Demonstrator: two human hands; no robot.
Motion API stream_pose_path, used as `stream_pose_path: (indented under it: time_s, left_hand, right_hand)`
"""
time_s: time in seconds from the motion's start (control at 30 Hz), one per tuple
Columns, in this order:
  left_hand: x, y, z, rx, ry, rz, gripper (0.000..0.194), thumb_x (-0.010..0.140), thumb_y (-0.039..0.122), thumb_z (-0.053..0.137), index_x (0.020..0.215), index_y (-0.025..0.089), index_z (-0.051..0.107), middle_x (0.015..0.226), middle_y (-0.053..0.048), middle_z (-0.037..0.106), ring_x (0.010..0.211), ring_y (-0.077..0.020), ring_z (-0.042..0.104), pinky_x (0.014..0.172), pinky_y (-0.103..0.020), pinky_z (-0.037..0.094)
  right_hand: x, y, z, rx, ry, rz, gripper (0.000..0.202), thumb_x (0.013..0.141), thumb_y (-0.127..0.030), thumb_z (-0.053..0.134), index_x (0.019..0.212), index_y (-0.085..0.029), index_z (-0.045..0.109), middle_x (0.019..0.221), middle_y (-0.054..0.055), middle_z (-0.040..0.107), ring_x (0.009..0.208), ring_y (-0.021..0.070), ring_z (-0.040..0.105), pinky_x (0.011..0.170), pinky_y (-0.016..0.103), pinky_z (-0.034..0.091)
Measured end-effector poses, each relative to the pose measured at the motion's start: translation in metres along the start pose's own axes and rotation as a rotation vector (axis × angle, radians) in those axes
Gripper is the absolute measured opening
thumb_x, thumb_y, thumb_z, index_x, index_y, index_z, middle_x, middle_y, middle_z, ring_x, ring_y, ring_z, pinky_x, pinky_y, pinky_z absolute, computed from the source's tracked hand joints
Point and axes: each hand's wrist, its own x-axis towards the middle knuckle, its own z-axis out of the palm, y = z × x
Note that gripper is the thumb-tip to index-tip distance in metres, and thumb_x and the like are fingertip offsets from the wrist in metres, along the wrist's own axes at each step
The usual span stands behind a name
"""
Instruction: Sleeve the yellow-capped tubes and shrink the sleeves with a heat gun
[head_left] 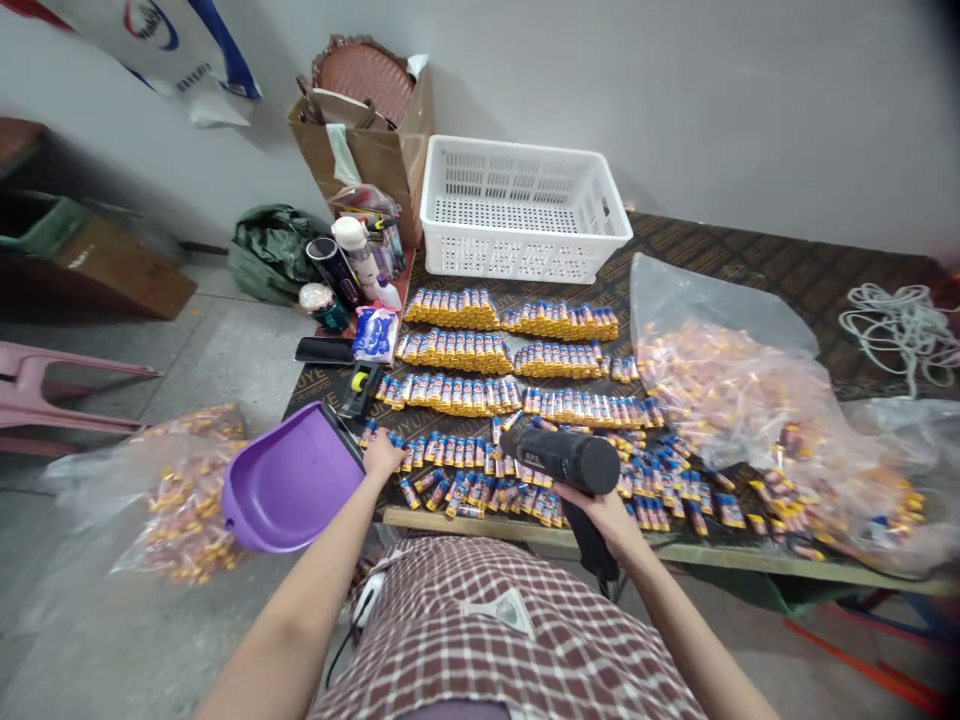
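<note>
My right hand [604, 518] is closed around the handle of a black hair dryer [555, 455]. Its barrel lies level above the tubes, nozzle to the left. At the left end of the nearest neat row, my left hand [384, 455] touches the small tubes [450, 452], fingers drawn together; whether one is pinched between them is hidden. These tubes have blue and yellow ends and picture wraps. Behind, more tubes [454, 350] are stacked in neat rows. Loose tubes [667, 475] lie in a heap right of the dryer. A purple scoop-like pan [292, 480] is left of my forearm.
A white plastic basket [525, 250] stands at the back. A large clear bag [735, 370] of tubes covers the right side, with white cord [900, 330] beyond. A tape dispenser [360, 390] and bottles [356, 255] stand left. Another filled bag [195, 500] is on the floor.
</note>
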Motion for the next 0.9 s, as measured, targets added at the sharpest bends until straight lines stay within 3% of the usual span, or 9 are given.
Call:
stream_pose_path:
  time_s: [0.1, 0.2, 0.27, 0.33, 0.47, 0.57, 0.63, 0.73, 0.9]
  left_hand:
    - [-0.004, -0.003, -0.004, -0.010, 0.034, -0.017, 0.051, 0.062, 0.032, 0.063, 0.110, 0.024, 0.050, 0.103, -0.010, 0.066, 0.097, -0.0275, 0.062, 0.076, -0.032, 0.047]
    - [-0.012, -0.002, -0.008, -0.055, 0.112, -0.039, 0.052, 0.063, 0.033, 0.063, 0.112, 0.024, 0.050, 0.104, -0.010, 0.066, 0.097, -0.0273, 0.062, 0.076, -0.032, 0.047]
    - [-0.021, 0.005, -0.008, -0.090, 0.123, -0.030, 0.053, 0.062, 0.034, 0.064, 0.113, 0.023, 0.050, 0.103, -0.010, 0.067, 0.097, -0.0261, 0.062, 0.076, -0.030, 0.046]
    - [-0.031, 0.021, -0.003, -0.112, 0.053, 0.011, 0.052, 0.061, 0.031, 0.066, 0.110, 0.024, 0.051, 0.099, -0.008, 0.068, 0.093, -0.0242, 0.063, 0.074, -0.028, 0.046]
    - [-0.049, 0.068, 0.017, -0.103, -0.112, 0.155, 0.052, 0.060, 0.027, 0.067, 0.109, 0.024, 0.052, 0.100, -0.007, 0.068, 0.093, -0.0222, 0.063, 0.073, -0.026, 0.045]
    - [-0.058, 0.096, 0.028, -0.100, -0.151, 0.197, 0.067, 0.059, 0.030, 0.069, 0.120, 0.021, 0.044, 0.107, -0.012, 0.065, 0.097, -0.0243, 0.062, 0.076, -0.028, 0.044]
    - [-0.062, 0.102, 0.027, -0.108, -0.156, 0.232, 0.080, 0.058, 0.039, 0.071, 0.127, 0.019, 0.036, 0.116, -0.018, 0.058, 0.102, -0.0275, 0.060, 0.079, -0.031, 0.044]
    - [-0.063, 0.086, 0.014, -0.118, -0.106, 0.305, 0.080, 0.066, 0.049, 0.063, 0.132, 0.017, 0.032, 0.126, -0.022, 0.049, 0.110, -0.0306, 0.055, 0.084, -0.034, 0.042]
    - [-0.056, 0.021, -0.007, -0.183, -0.020, 0.249, 0.056, 0.075, 0.038, 0.056, 0.124, 0.016, 0.043, 0.121, -0.016, 0.056, 0.110, -0.0251, 0.055, 0.088, -0.032, 0.042]
  right_hand:
    - [0.000, 0.000, 0.019, 0.012, -0.245, 0.074, 0.033, 0.062, -0.045, 0.071, 0.072, -0.015, 0.064, 0.059, 0.004, 0.064, 0.054, 0.0183, 0.057, 0.052, 0.029, 0.045]
    - [-0.001, -0.001, 0.031, 0.009, -0.303, 0.062, 0.030, 0.061, -0.043, 0.073, 0.068, -0.016, 0.062, 0.057, 0.003, 0.063, 0.052, 0.0168, 0.056, 0.052, 0.028, 0.044]
    - [-0.001, -0.002, 0.031, 0.004, -0.261, 0.041, 0.031, 0.059, -0.043, 0.074, 0.070, -0.017, 0.062, 0.057, 0.003, 0.063, 0.053, 0.0177, 0.057, 0.053, 0.029, 0.045]
    - [-0.002, -0.003, 0.023, 0.012, -0.174, 0.037, 0.035, 0.058, -0.045, 0.074, 0.076, -0.017, 0.063, 0.060, 0.003, 0.064, 0.055, 0.0191, 0.058, 0.056, 0.031, 0.047]
    - [-0.005, -0.003, -0.002, 0.041, -0.034, 0.094, 0.043, 0.057, -0.045, 0.074, 0.085, -0.014, 0.065, 0.069, 0.006, 0.068, 0.059, 0.0211, 0.060, 0.059, 0.032, 0.048]
    - [-0.010, -0.001, -0.014, 0.060, -0.005, 0.136, 0.040, 0.057, -0.043, 0.074, 0.084, -0.015, 0.067, 0.071, 0.007, 0.069, 0.060, 0.0217, 0.060, 0.058, 0.032, 0.047]
    - [-0.014, 0.000, -0.017, 0.063, 0.001, 0.140, 0.037, 0.057, -0.043, 0.074, 0.080, -0.015, 0.067, 0.070, 0.007, 0.068, 0.059, 0.0215, 0.059, 0.056, 0.032, 0.046]
    - [-0.021, -0.003, -0.014, 0.025, -0.046, 0.159, 0.032, 0.059, -0.045, 0.073, 0.069, -0.015, 0.067, 0.059, 0.006, 0.065, 0.053, 0.0198, 0.055, 0.052, 0.031, 0.043]
    - [-0.023, -0.017, 0.003, -0.045, -0.176, 0.142, 0.032, 0.061, -0.046, 0.071, 0.057, -0.016, 0.062, 0.054, 0.006, 0.062, 0.050, 0.0171, 0.051, 0.050, 0.029, 0.040]
